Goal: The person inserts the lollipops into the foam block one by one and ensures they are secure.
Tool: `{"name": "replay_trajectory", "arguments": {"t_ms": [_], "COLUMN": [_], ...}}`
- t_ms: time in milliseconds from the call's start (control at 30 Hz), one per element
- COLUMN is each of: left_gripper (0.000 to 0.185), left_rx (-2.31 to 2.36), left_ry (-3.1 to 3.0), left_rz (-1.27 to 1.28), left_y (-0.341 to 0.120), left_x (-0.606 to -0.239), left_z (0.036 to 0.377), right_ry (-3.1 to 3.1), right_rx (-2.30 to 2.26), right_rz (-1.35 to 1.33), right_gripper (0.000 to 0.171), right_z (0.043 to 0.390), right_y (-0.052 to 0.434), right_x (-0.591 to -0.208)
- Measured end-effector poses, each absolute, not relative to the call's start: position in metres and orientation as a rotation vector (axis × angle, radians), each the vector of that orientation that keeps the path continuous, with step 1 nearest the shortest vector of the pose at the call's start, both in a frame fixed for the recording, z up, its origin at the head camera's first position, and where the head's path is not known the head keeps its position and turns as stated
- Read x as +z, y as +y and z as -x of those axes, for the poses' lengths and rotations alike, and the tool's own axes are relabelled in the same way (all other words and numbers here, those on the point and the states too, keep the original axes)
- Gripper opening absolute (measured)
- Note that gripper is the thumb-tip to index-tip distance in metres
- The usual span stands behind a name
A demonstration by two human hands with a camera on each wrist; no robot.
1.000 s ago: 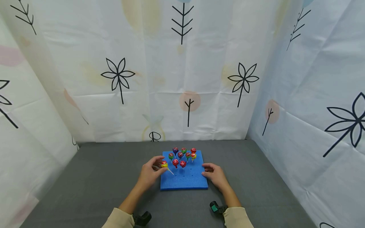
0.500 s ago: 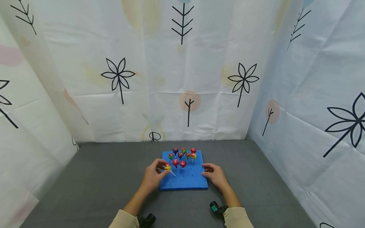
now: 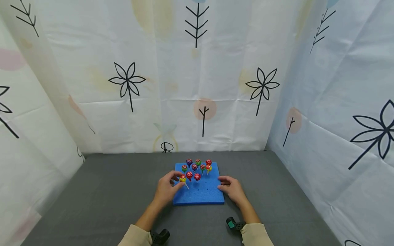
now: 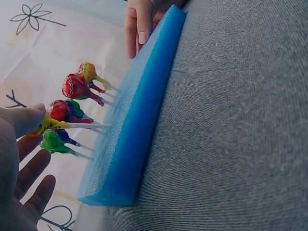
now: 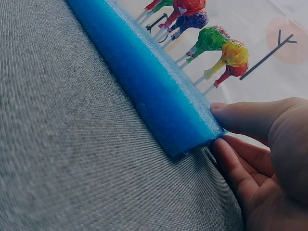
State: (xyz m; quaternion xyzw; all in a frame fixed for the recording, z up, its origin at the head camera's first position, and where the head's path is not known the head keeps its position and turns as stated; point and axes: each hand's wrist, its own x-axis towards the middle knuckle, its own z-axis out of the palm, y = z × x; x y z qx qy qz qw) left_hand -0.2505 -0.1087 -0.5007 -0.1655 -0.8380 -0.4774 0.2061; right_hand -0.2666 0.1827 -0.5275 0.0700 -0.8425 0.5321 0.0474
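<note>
My left hand pinches a lollipop with a yellow and red wrapper between thumb and fingers, over the left side of a blue foam board. Its white stick points down, and the tip is at or close to the board's surface; I cannot tell whether it is in a hole. My right hand holds the board's right edge, thumb on top and fingers at the side. Several wrapped lollipops stand upright in the board, among them a red one just beyond the held one.
The board lies on a dark grey cloth-covered table. Small holes show in its nearer part. Printed white curtains stand behind and at both sides. Each wrist carries a black camera, the right one resting low near the table.
My left hand has moved a little right and toward me, bringing the lollipop in over the board with its stick now steeper. The right hand and the board have stayed put.
</note>
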Motion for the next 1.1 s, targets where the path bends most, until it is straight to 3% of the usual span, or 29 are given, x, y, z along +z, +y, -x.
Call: {"name": "replay_trajectory", "arguments": {"t_ms": [1100], "left_gripper": [0.03], "left_rx": [-1.194], "left_ry": [-2.372], "left_rz": [0.567], "left_y": [-0.1013], "left_x": [-0.5028], "left_z": [0.2517], "right_ry": [-2.551], "right_rx": [1.642], "right_rz": [-0.21], "right_gripper": [0.029], "right_z": [0.2671], "right_y": [0.1822], "right_x": [-0.5275]}}
